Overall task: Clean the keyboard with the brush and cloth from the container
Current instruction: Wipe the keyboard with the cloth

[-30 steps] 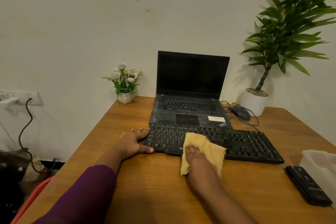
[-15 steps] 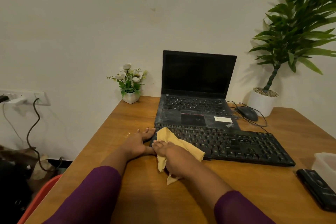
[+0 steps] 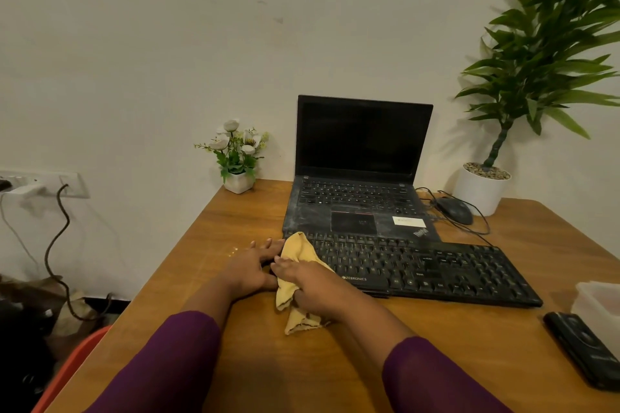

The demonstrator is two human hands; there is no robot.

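Note:
A black keyboard (image 3: pixel 432 270) lies on the wooden desk (image 3: pixel 419 342) in front of an open laptop (image 3: pixel 360 174). My right hand (image 3: pixel 312 285) presses a yellow cloth (image 3: pixel 298 250) onto the keyboard's left end, and the cloth's loose end hangs over the front edge onto the desk. My left hand (image 3: pixel 253 265) rests flat on the desk, fingers straight against the keyboard's left edge. A translucent container (image 3: pixel 600 303) stands at the right edge. No brush is visible.
A small flower pot (image 3: pixel 237 157) stands at the back left, a large potted plant (image 3: pixel 483 188) at the back right. A black mouse (image 3: pixel 454 209) with its cable lies beside the laptop. A black flat device (image 3: pixel 583 349) lies near the container.
My right hand has slid the cloth from the keyboard's middle to its left end, next to my left hand. The left hand has stayed in place.

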